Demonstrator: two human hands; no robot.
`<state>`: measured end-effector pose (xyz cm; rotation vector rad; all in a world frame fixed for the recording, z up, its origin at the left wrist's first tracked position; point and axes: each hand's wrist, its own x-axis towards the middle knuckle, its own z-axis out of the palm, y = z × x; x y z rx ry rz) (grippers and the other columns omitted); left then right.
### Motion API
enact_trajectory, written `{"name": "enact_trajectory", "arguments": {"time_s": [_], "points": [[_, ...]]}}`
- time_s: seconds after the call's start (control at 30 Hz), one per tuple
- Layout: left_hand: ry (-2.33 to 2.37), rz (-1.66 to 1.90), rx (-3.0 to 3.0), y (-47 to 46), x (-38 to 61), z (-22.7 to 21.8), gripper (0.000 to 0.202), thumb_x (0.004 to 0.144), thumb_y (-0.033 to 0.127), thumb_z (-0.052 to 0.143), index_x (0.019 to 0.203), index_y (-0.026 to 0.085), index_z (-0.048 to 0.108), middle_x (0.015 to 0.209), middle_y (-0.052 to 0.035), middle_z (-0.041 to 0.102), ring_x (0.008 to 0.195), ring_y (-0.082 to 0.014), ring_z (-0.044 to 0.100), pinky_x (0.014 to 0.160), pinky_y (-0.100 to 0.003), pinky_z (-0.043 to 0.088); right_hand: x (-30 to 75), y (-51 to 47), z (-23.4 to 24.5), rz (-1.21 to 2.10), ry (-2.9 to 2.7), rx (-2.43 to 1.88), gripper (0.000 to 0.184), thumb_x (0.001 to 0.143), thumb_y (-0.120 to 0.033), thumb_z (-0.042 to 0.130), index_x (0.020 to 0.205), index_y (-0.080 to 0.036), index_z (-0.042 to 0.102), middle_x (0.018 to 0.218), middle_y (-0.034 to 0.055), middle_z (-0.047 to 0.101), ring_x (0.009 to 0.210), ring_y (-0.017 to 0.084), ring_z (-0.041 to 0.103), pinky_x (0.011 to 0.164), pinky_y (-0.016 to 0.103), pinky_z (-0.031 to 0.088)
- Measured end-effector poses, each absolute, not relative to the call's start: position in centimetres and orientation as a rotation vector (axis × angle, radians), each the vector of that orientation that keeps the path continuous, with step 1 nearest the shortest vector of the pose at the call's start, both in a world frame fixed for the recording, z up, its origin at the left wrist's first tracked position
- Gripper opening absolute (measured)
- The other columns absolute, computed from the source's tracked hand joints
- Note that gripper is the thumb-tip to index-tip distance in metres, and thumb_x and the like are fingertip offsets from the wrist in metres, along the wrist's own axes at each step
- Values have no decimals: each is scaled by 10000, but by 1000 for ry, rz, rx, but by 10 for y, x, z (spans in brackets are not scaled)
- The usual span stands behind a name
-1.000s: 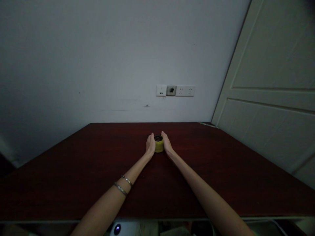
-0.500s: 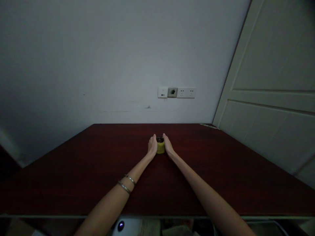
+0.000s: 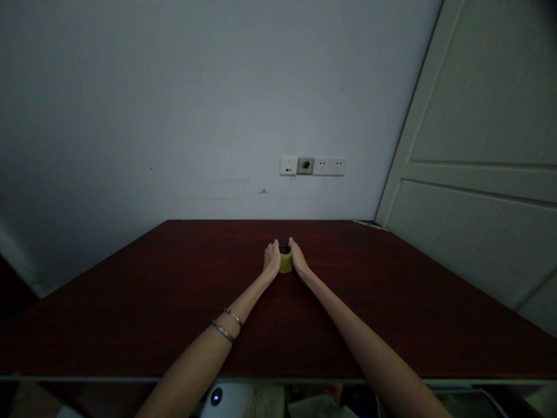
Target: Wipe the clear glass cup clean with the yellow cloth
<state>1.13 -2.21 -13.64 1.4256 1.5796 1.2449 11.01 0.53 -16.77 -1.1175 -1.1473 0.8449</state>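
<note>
Left hand (image 3: 271,259) and right hand (image 3: 298,258) are clasping yellow container (image 3: 285,265) between them, fingers extending along its sides; top showing dark, contents unreadable.

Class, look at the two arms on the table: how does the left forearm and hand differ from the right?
The left forearm wears two bracelets; the right forearm shows none. The left hand lies along the yellow container's left side, the right hand along its right. Both reach forward over the dark red table.
</note>
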Motion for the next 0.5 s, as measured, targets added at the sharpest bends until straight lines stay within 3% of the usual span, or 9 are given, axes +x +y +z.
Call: {"name": "enact_trajectory", "arguments": {"time_s": [0.5], "points": [[1520, 1354, 1380, -13, 5, -139, 482, 934, 403, 265, 1071, 93, 607, 1232, -212, 587, 1234, -290, 491, 1034, -392, 338, 110, -10, -158, 682, -1218, -1150, 301, 900, -335, 522, 1160, -187, 545, 1200, 82, 561, 1005, 193, 584, 849, 408, 504]]}}
